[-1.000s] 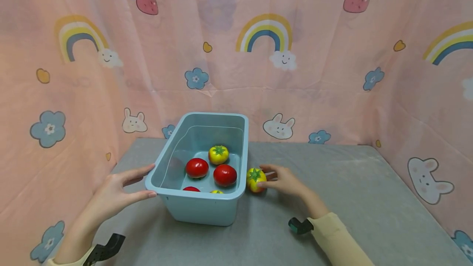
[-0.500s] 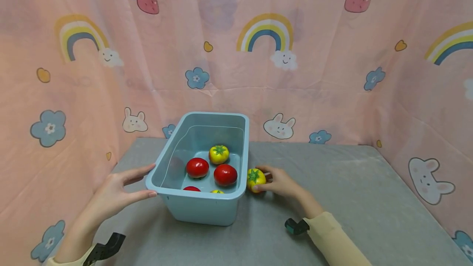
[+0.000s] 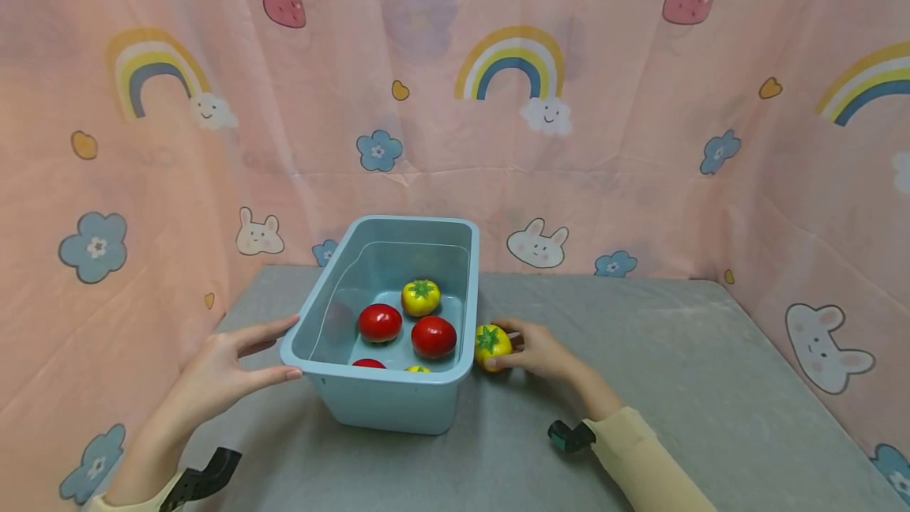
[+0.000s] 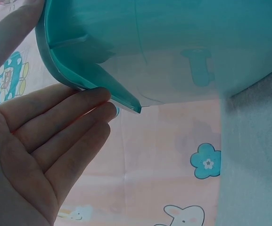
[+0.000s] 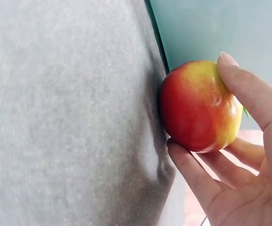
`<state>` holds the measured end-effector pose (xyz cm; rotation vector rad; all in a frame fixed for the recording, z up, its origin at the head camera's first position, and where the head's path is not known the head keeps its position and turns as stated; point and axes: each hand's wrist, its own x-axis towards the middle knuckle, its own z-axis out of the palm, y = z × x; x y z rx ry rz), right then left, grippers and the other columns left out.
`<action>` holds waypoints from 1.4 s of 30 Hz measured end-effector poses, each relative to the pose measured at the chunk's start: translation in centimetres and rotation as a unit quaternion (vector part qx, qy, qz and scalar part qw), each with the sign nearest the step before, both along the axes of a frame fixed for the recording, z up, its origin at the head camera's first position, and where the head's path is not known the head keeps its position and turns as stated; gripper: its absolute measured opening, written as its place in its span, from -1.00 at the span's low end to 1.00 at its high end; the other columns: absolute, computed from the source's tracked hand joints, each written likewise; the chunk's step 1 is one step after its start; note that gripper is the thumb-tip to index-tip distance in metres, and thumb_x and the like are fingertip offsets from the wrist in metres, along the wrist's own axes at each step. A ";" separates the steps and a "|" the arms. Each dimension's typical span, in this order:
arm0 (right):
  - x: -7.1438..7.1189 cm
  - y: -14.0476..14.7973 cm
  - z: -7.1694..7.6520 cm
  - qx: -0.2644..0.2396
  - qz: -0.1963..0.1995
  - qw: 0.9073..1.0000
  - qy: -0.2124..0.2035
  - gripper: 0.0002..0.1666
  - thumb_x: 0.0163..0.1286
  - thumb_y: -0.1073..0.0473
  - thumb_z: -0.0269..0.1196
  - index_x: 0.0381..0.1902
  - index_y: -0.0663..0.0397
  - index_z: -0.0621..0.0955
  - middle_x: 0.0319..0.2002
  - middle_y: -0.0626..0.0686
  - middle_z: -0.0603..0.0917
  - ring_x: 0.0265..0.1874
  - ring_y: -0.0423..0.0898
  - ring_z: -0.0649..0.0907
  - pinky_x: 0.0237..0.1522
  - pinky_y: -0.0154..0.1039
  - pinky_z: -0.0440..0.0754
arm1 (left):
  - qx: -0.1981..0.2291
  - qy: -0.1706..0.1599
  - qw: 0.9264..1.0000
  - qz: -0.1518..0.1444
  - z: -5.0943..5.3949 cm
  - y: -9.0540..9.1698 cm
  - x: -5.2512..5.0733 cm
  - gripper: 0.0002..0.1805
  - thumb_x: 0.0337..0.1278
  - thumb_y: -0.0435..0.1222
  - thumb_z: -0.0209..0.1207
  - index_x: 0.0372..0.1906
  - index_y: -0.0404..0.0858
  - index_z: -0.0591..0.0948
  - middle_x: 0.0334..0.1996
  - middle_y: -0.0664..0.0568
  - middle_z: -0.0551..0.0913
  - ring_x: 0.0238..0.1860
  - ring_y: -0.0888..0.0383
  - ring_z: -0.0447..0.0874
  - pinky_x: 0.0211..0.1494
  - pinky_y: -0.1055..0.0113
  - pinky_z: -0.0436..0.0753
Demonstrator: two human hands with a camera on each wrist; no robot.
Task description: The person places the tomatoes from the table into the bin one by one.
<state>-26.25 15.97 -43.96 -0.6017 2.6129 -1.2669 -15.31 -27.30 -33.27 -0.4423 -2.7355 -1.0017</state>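
Observation:
A light blue plastic bin stands on the grey table. My left hand touches the rim at its near left corner, fingers straight and thumb apart from them; the left wrist view has the fingers against the rim's underside. Just outside the bin's right wall, a yellow-and-red tomato with a green leafy top sits on the table. My right hand holds this tomato between thumb and fingers, as the right wrist view confirms.
Inside the bin lie red tomatoes and yellow ones, several in all; its front wall partly hides the nearest. A pink patterned curtain hangs behind the table and along its sides. Grey table surface extends to the right.
My right hand has moved slightly left and closed further round the tomato beside the bin. The left hand and the bin stay where they were.

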 end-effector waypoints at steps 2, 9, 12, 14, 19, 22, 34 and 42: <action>0.0 0.0 0.0 -0.002 -0.001 1.000 0.000 -0.19 0.10 -0.11 0.42 0.26 0.05 0.43 0.15 0.12 0.52 0.00 0.01 0.58 0.02 -0.11 0.64 | 0.001 0.000 1.000 0.000 -0.1 0.0 0.0 -0.25 -0.16 0.06 0.40 0.24 -0.07 0.52 0.10 0.01 0.62 0.10 -0.12 0.61 -0.01 -0.01 0.64; 0.1 0.2 -0.1 -0.001 -0.005 1.000 0.002 -0.18 0.09 -0.10 0.42 0.27 0.04 0.43 0.15 0.11 0.52 0.00 0.00 0.58 0.01 -0.11 0.64 | 0.004 -0.001 1.000 0.000 -0.2 -0.1 0.0 -0.25 -0.16 0.06 0.40 0.24 -0.07 0.51 0.11 -0.01 0.62 0.10 -0.15 0.60 -0.02 -0.04 0.64; 0.1 0.3 -0.1 -0.001 -0.004 1.000 0.001 -0.18 0.10 -0.10 0.42 0.27 0.04 0.43 0.16 0.11 0.52 0.01 0.01 0.58 0.02 -0.11 0.64 | 0.007 -0.002 1.000 -0.002 -0.2 -0.1 0.0 -0.25 -0.16 0.06 0.40 0.24 -0.07 0.51 0.11 0.00 0.62 0.10 -0.15 0.60 -0.01 -0.03 0.64; 0.1 0.3 0.1 -0.001 0.000 1.000 0.002 -0.19 0.10 -0.10 0.42 0.27 0.04 0.42 0.16 0.12 0.52 0.01 0.01 0.58 0.02 -0.11 0.64 | 0.008 -0.003 1.000 -0.003 -0.2 -0.1 0.0 -0.25 -0.15 0.06 0.40 0.24 -0.07 0.51 0.11 -0.01 0.62 0.10 -0.15 0.60 -0.01 -0.03 0.64; 0.3 0.4 0.3 -0.002 0.001 1.000 0.007 -0.18 0.11 -0.09 0.41 0.28 0.06 0.42 0.16 0.13 0.52 0.01 0.03 0.58 0.01 -0.10 0.64 | 0.010 -0.008 1.000 0.001 -0.2 0.0 0.1 -0.25 -0.15 0.06 0.40 0.25 -0.04 0.51 0.11 0.00 0.62 0.11 -0.15 0.59 -0.01 -0.06 0.63; 0.5 0.4 0.4 -0.001 -0.004 1.000 0.008 -0.18 0.11 -0.09 0.42 0.28 0.05 0.42 0.16 0.12 0.52 0.02 0.03 0.58 0.02 -0.09 0.63 | 0.010 -0.008 1.000 0.002 -0.2 0.0 0.1 -0.25 -0.16 0.06 0.40 0.25 -0.03 0.51 0.11 0.00 0.62 0.11 -0.15 0.59 -0.01 -0.06 0.63; 0.9 1.0 0.8 0.000 -0.004 1.000 0.023 -0.15 0.11 -0.09 0.42 0.29 0.12 0.40 0.16 0.14 0.52 0.03 0.07 0.57 0.04 -0.08 0.63 | 0.007 -0.004 1.000 0.000 -0.3 -0.1 0.0 -0.25 -0.15 0.07 0.40 0.25 -0.02 0.50 0.12 0.01 0.62 0.11 -0.14 0.59 -0.02 -0.04 0.64; 1.2 1.3 1.5 0.002 -0.012 1.000 0.027 -0.15 0.10 -0.09 0.42 0.29 0.10 0.41 0.16 0.13 0.52 0.03 0.07 0.56 0.02 -0.11 0.64 | 0.012 -0.004 1.000 -0.001 -0.3 0.0 0.0 -0.24 -0.17 0.07 0.40 0.25 -0.06 0.51 0.12 -0.02 0.62 0.11 -0.16 0.59 -0.04 -0.02 0.65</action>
